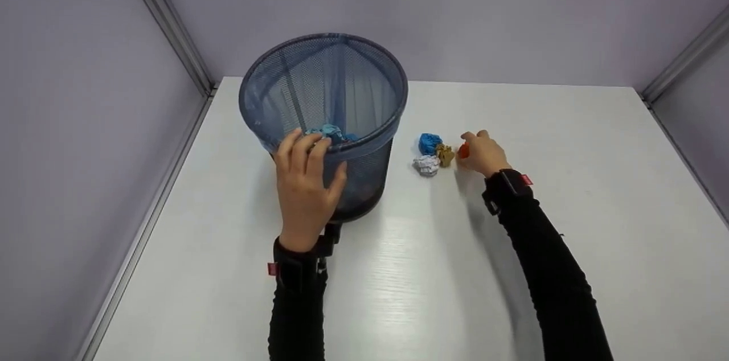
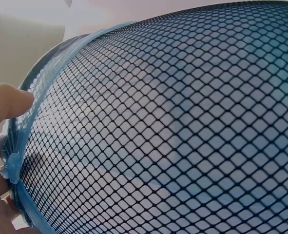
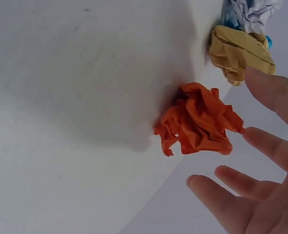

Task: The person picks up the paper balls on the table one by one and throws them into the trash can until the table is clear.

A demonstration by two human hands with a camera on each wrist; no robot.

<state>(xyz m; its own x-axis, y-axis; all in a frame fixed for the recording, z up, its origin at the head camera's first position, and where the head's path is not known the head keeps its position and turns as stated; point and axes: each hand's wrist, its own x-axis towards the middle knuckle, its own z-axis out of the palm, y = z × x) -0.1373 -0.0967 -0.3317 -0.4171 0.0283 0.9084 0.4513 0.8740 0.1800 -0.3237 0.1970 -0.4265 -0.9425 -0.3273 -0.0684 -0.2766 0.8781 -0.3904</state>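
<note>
A mesh wastebasket lined with a thin blue bag stands at left centre. My left hand holds its near rim; the left wrist view has the thumb on one side of the lined edge and fingers lower down. Over on the right, my right hand is at an orange crumpled paper ball. Its fingers are spread, one fingertip seeming to touch the ball, which sits on the table. Beside it lie a brown paper ball, a blue paper ball and a white paper ball.
Light blue crumpled paper shows inside the basket, partly hidden by the left fingers and rim. The white table meets pale panels at the back and sides.
</note>
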